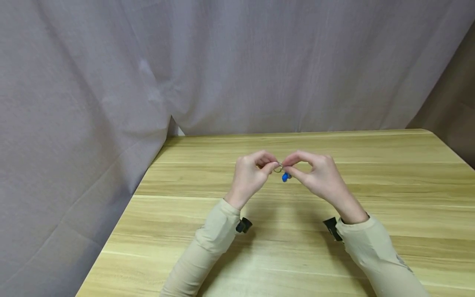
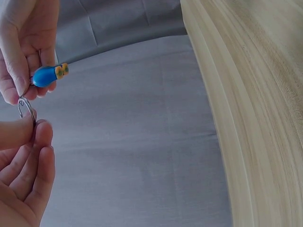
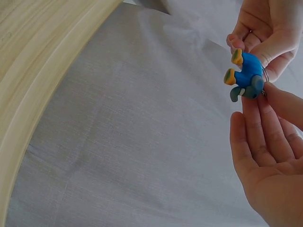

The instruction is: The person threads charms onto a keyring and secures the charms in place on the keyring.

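Note:
A keychain is held up above the table between both hands. Its metal split ring (image 2: 27, 109) is pinched between the thumb and forefinger of my left hand (image 1: 249, 175). At the ring's other side, thumb and forefinger of my right hand (image 1: 320, 175) pinch the top of the keychain, where the small fitting is mostly hidden by the fingertips. From there hangs a small blue elephant figure (image 3: 249, 71) with a grey head and trunk and yellow feet. In the head view the figure (image 1: 285, 177) shows only as a small blue shape below the right fingertips.
A wood-grain table (image 1: 167, 231) lies under both forearms. Grey curtain cloth (image 1: 252, 70) hangs behind its far edge and along its left side. Small black devices, one by the left wrist (image 1: 243, 225) and one by the right wrist (image 1: 332, 229), sit against the beige sleeves.

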The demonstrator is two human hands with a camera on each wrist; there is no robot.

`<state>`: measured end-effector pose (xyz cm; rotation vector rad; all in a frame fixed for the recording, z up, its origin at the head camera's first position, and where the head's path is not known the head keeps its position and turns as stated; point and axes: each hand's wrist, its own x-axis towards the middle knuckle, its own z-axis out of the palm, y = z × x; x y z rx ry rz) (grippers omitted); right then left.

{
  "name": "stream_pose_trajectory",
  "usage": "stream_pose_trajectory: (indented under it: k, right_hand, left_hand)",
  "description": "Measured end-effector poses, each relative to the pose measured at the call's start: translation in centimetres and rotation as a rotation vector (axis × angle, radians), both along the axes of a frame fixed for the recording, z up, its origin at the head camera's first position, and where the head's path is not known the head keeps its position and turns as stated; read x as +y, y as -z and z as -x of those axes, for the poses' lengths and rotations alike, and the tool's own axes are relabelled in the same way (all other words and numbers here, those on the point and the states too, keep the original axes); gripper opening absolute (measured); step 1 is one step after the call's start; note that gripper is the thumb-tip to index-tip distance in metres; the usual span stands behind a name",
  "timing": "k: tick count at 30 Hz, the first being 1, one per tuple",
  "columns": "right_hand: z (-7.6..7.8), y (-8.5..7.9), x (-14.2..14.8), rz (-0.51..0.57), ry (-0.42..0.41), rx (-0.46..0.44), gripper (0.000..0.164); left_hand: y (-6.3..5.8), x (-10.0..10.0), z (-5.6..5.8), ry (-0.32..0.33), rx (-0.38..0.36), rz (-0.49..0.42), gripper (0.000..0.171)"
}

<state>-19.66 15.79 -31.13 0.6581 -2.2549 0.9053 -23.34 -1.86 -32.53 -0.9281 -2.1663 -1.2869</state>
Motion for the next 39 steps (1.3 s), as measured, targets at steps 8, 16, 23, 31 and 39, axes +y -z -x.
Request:
stream_pose_trajectory:
  k: [8,16,23,31,39]
  right_hand:
    - [-0.02,0.03,0.06,0.007,-0.007,-0.036,0.013]
    - [0.17,0.32,0.33,0.002,0.008,-0.037,0.016]
    - [0.32,0.3,0.55,0.002,0.006,0.009,0.014]
    - [0.46,0.31,0.61,-0.027,-0.011,0.075,0.015]
    - [0.41,0.26,0.62,-0.031,0.025,0.046,0.014]
  left_hand:
    - [0.04,0.05,-0.12,0.031,-0.096,-0.049,0.006]
    - [0.37,-0.04,0.37,0.144,-0.341,-0.148,0.015]
    - [0.51,-0.15,0.72,0.296,-0.598,-0.262,0.018]
    - [0.36,-0.01,0.64,0.34,-0.668,-0.197,0.021]
    - [0.59,-0.16,0.8,0.274,-0.67,-0.217,0.02]
